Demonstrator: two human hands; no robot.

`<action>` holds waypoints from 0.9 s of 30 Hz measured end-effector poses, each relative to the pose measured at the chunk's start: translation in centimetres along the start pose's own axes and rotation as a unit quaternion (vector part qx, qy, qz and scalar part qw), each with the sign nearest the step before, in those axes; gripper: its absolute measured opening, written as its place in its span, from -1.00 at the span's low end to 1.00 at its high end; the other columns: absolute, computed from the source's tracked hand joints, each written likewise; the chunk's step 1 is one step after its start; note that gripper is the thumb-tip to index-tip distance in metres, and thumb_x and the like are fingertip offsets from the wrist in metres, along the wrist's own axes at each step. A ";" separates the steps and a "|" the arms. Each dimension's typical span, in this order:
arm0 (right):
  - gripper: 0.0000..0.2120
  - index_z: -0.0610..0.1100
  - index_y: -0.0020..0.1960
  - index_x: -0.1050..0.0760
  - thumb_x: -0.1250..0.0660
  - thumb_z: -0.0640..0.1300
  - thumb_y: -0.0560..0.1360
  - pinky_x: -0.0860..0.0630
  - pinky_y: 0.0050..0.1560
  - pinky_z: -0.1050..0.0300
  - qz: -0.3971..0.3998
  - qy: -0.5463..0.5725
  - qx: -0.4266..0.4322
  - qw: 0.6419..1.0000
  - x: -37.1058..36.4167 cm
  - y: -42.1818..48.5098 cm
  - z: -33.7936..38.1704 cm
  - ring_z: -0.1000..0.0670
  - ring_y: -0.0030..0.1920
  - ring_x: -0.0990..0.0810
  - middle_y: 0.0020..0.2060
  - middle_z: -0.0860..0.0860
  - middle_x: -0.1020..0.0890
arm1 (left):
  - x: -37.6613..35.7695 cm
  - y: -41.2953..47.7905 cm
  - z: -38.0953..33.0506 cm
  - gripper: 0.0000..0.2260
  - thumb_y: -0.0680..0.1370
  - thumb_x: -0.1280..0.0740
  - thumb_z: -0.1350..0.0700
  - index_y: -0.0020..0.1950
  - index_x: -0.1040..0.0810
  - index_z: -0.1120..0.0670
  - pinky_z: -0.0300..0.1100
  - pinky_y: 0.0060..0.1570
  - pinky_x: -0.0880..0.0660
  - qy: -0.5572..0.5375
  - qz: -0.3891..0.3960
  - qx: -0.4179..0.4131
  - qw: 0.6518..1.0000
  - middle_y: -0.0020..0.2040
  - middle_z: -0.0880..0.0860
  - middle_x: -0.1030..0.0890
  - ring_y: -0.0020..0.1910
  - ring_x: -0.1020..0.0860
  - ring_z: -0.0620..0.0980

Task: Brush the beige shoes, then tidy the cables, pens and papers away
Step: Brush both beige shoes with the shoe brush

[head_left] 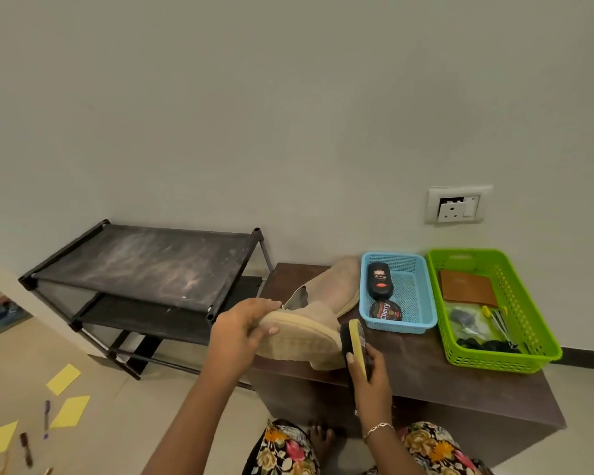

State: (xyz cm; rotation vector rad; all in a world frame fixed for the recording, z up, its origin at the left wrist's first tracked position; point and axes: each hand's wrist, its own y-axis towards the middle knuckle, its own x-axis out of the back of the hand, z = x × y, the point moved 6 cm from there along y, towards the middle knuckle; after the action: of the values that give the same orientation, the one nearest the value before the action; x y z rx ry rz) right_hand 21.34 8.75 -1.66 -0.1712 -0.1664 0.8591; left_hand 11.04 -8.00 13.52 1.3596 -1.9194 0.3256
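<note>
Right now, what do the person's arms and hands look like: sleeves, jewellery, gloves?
No sleeves or gloves are in view. No ring shows on the left hand or the right hand. The right wrist wears a thin, pale chain bracelet. A black floral garment covers the lap.

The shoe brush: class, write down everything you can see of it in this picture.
The shoe brush has a yellow back, plastic or painted wood by its look, and black bristles on its left side. It stands nearly upright above the dark bench. The right hand grips its lower half. Its bristles meet one end of the beige shoe, which the left hand holds with the sole toward the camera.
</note>
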 end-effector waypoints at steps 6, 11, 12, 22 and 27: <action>-0.66 0.08 0.25 -0.35 -0.29 -0.10 0.50 -0.43 0.06 0.34 0.059 0.013 0.073 0.996 -1.4 -1.1 1.5 0.15 0.13 -0.50 0.10 0.17 -0.52 | 0.7 -0.1 1.7 -0.68 0.38 -0.42 0.37 0.05 -0.65 0.05 -0.34 0.05 -0.49 -0.028 -0.001 0.015 0.999 0.03 -0.05 -0.61 0.05 -0.55 -0.06; -0.67 -0.05 0.28 -0.33 -0.26 -0.08 0.53 -0.42 0.05 0.07 0.029 -0.025 -0.056 0.998 0.7 2.9 -4.4 -0.06 0.06 -0.48 0.15 -0.09 -0.53 | 1.1 -0.4 2.3 -0.60 0.38 -0.43 0.38 -0.15 -0.64 -0.18 -0.52 -0.10 -0.46 -0.035 0.017 -0.003 0.999 -0.11 -0.38 -0.59 -0.01 -0.55 -0.27; -0.65 -0.09 0.29 -0.33 -0.26 -0.07 0.54 -0.41 0.06 0.06 0.030 -0.031 -0.080 0.996 1.1 3.6 -5.2 -0.06 0.04 -0.47 0.16 -0.12 -0.53 | 1.2 -0.4 2.3 -0.57 0.37 -0.44 0.37 -0.16 -0.65 -0.22 -0.52 -0.11 -0.46 -0.037 0.021 -0.008 0.999 -0.10 -0.43 -0.57 -0.01 -0.54 -0.32; -0.64 -0.01 0.31 -0.32 -0.25 -0.08 0.54 -0.39 0.08 0.21 0.110 -0.088 0.039 0.989 -0.1 1.5 -2.0 0.08 0.11 -0.47 0.12 0.10 -0.50 | 1.7 0.0 3.8 -0.42 0.37 -0.42 0.39 -0.16 -0.59 -0.39 -0.54 -0.14 -0.44 -0.061 0.030 -0.012 0.998 -0.07 -0.33 -0.60 -0.04 -0.55 -0.33; -0.72 -0.10 0.21 -0.41 -0.26 -0.03 0.54 -0.45 0.04 0.07 0.096 -0.143 -0.106 0.979 2.2 6.7 -6.4 -0.09 0.03 -0.52 0.06 -0.10 -0.58 | 2.1 -0.3 4.1 -0.43 0.37 -0.44 0.36 -0.11 -0.57 -0.40 -0.49 -0.15 -0.47 -0.044 0.036 -0.021 0.998 -0.04 -0.32 -0.60 -0.03 -0.55 -0.28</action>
State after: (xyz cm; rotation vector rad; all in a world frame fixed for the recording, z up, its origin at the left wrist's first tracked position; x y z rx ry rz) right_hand 19.16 14.22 -9.23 -0.2654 -0.5181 1.0566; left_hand 9.26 -12.04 12.06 1.2993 -2.0397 0.2628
